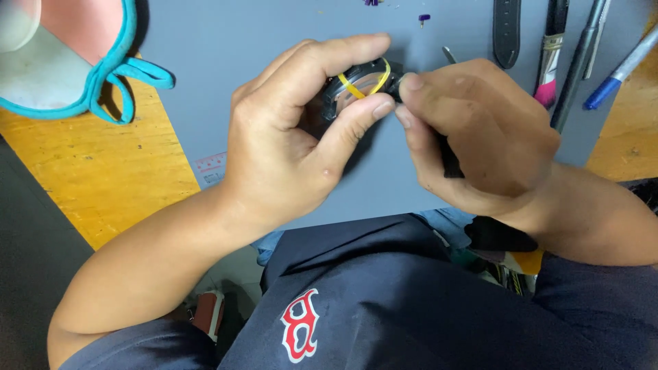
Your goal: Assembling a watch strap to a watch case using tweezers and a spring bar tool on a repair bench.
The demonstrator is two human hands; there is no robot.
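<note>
Holding a round black watch case (pixel 360 85) with a yellow band across it, my left hand (pixel 288 144) has its grip closed around the case above the grey mat (pixel 205 62). My right hand (pixel 473 137) pinches narrowly at the case's right edge, a dark strap beneath its palm. A black strap (pixel 506 31), brush (pixel 548 62) and pens (pixel 617 72) crowd the mat's far right; its left side lies open on the tabletop (pixel 103 164)

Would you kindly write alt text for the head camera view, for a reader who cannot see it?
Two bare hands hold a small round black watch case with yellow bands over a grey mat: the left hand cradles it, the right hand pinches its edge. A black strap, brush and pens lie beyond.
</note>
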